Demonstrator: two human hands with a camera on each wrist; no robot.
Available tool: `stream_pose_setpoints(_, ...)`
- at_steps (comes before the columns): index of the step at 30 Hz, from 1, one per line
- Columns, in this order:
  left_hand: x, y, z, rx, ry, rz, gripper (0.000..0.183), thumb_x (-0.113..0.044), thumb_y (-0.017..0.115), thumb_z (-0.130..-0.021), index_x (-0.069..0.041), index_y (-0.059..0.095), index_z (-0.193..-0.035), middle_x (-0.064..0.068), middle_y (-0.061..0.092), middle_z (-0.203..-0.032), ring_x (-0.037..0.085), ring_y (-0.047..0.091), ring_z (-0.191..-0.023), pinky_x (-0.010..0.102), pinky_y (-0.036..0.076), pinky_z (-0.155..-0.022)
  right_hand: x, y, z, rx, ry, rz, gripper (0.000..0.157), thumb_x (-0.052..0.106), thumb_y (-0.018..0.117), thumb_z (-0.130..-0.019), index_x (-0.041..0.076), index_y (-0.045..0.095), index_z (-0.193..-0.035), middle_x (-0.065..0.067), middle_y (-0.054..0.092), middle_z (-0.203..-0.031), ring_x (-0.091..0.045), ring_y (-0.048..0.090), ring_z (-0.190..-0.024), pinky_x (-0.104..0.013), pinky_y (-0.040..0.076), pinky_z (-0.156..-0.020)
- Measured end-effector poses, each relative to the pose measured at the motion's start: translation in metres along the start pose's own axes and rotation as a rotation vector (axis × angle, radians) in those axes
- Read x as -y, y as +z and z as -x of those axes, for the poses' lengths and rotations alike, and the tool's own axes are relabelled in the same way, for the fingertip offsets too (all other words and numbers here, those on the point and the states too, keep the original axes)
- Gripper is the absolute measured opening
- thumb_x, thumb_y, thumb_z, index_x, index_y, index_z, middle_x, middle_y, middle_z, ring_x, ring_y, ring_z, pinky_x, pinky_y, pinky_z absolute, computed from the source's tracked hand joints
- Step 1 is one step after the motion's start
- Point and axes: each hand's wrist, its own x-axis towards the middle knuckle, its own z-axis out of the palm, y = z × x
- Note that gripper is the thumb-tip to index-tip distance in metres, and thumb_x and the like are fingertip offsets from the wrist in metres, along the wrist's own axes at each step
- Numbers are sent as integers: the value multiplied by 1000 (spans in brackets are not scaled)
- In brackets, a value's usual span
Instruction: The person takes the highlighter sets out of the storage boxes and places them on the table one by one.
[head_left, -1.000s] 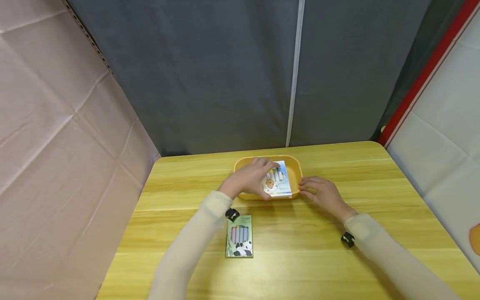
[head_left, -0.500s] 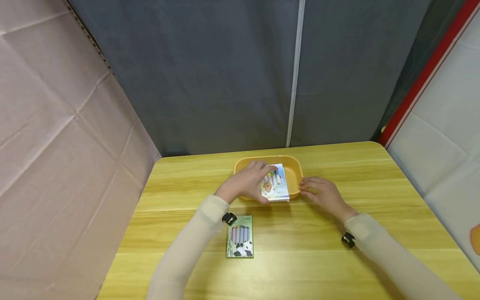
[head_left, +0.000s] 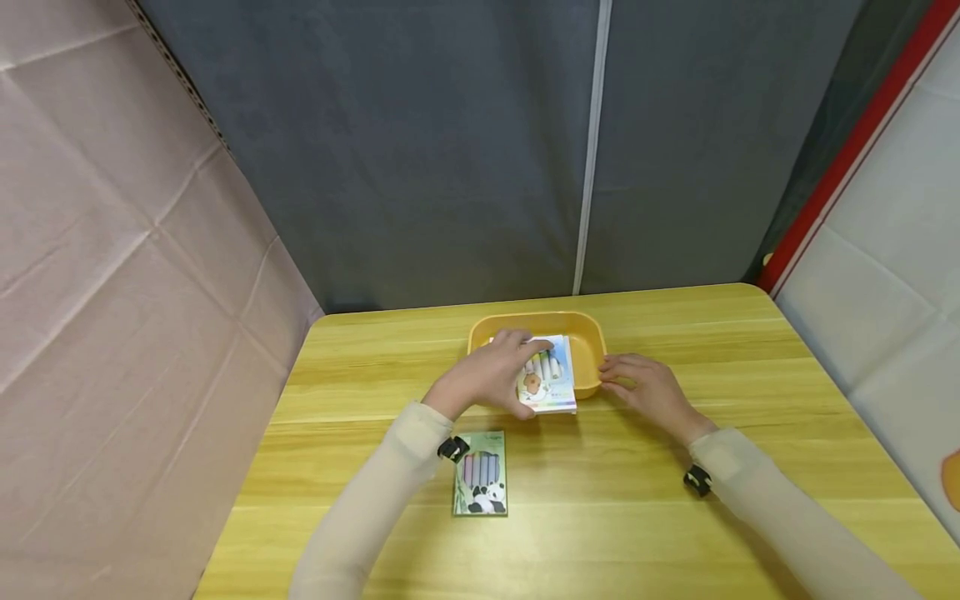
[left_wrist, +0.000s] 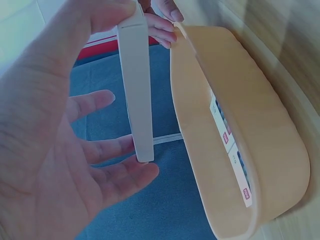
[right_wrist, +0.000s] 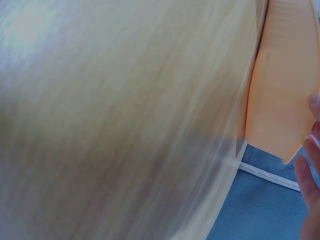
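My left hand (head_left: 487, 371) holds a white marker box (head_left: 553, 392) printed with coloured pens and a small bear. In the left wrist view the box (left_wrist: 137, 90) is seen edge-on, thumb at one end and fingertips at the other. It hangs over the near rim of a yellow plastic basket (head_left: 592, 335). Two white boxes (left_wrist: 240, 172) with red labels show inside the basket in the left wrist view. At the basket's right end, my right hand (head_left: 648, 396) pinches the rim; the right wrist view shows the thumb and fingers on either side of the wall.
A green marker box (head_left: 480, 475) with pandas lies flat on the wooden table (head_left: 630, 533), near my left forearm. A grey curtain (head_left: 450, 167) hangs behind the table's far edge. A pink cloth wall (head_left: 150, 333) stands left, a white one (head_left: 892, 292) right.
My left hand has drawn the white marker box toward me and slightly left, from over the basket to its near rim. The right hand and the basket stay in place.
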Motion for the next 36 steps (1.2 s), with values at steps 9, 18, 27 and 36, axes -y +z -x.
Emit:
stream_pose_setpoints(9, -2, 1, 3, -1, 2, -15, 107, -54, 84, -64, -27, 32, -153, 7, 39, -152, 25, 38, -137, 40, 50, -104, 0, 0, -1, -4, -4, 2, 24, 8, 89, -65, 12, 78, -86, -4, 77, -99, -23, 72, -98, -17, 50, -95)
stream_pose_setpoints(18, -6, 3, 5, -10, 24, -35, 106, -56, 82, -63, -27, 32, -152, 7, 40, -151, 25, 40, -136, 41, 51, -103, 1, -1, 1, -3, -10, 11, 25, 8, 89, -64, 12, 79, -87, -5, 77, -99, -22, 72, -97, -21, 52, -91)
stream_pose_setpoints(27, -5, 0, 7, -20, 32, -51, 106, -55, 82, -63, -25, 33, -152, 9, 42, -150, 25, 42, -135, 40, 51, -103, 2, -1, -1, 14, 20, 7, 24, 8, 88, -67, 12, 78, -89, -2, 77, -101, -23, 71, -100, -27, 53, -92)
stream_pose_setpoints(36, -6, 1, 10, -21, 30, -36, 106, -55, 82, -63, -27, 33, -152, 9, 40, -151, 26, 41, -135, 39, 51, -103, 3, -2, -1, 29, 33, -1, 24, 8, 87, -68, 12, 78, -90, -4, 77, -102, -24, 71, -101, -17, 49, -96)
